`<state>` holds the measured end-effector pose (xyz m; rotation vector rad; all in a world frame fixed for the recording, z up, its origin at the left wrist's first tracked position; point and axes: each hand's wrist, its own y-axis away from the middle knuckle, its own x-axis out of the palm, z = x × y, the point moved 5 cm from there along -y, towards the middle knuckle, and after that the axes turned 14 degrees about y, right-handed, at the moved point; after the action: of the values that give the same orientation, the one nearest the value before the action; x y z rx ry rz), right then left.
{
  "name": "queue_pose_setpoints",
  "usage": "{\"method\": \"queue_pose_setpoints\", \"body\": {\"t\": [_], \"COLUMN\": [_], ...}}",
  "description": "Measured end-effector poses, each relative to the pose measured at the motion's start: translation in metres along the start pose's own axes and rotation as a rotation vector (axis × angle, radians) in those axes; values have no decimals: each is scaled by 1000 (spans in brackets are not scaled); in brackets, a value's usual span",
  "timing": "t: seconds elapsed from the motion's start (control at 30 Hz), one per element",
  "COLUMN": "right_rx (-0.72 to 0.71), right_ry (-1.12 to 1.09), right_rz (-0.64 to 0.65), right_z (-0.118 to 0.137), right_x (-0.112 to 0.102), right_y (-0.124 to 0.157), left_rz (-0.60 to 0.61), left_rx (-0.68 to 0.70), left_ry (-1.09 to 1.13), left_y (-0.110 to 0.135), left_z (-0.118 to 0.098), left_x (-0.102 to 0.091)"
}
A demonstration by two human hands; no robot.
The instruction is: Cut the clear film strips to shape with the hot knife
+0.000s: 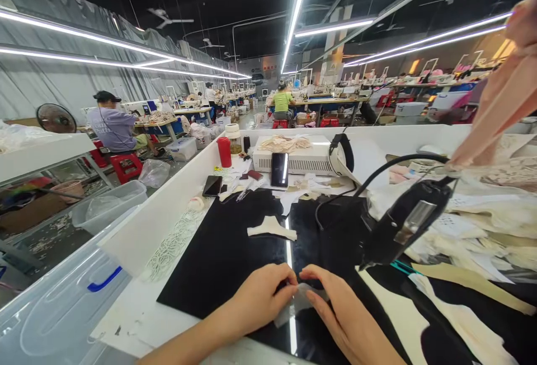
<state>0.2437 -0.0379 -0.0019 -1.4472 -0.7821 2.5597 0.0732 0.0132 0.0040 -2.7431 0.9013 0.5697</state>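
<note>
A small, thin, translucent piece of sheer material (286,313) is between my hands, low over the glossy black board (235,253). My left hand (268,295) has thumb and fingertips closed on its left side. From the right, my right hand (338,309) curves round the other side, thumb on the sheer piece and fingers bent behind it. Whether the piece is fabric or film I cannot tell. Just beyond my hands, a cream cut fabric piece (272,227) lies on the board, touched by neither hand.
A black corded handheld tool (406,222) hangs at the right, close to my right hand. Cream fabric pieces (392,312) lie beneath it. At the back stand a white machine box (293,161), a phone (279,169) and a red cup (224,151). Pale cord (178,245) is heaped left.
</note>
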Motion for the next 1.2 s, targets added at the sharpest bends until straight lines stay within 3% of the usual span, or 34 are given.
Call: {"method": "queue_pose_setpoints", "body": {"t": [0.13, 0.3, 0.47, 0.77, 0.97, 1.2], "right_rx": [182, 196, 188, 120, 65, 21], "right_ry": [-168, -241, -124, 106, 309, 494], "right_rz": [178, 166, 51, 26, 13, 22], "right_z": [-3, -1, -5, -15, -20, -22], "right_x": [11, 15, 17, 45, 63, 70], "right_y": [-18, -45, -72, -107, -105, -103], "left_rz": [-41, -163, -241, -368, -324, -291], "left_rx": [-79, -70, -42, 22, 13, 14], "left_ry": [221, 332, 362, 86, -127, -230], "left_y": [-6, -26, -48, -82, -86, -90], "left_z": [0, 9, 23, 37, 43, 58], "left_x": [-16, -35, -54, -88, -85, -78]}}
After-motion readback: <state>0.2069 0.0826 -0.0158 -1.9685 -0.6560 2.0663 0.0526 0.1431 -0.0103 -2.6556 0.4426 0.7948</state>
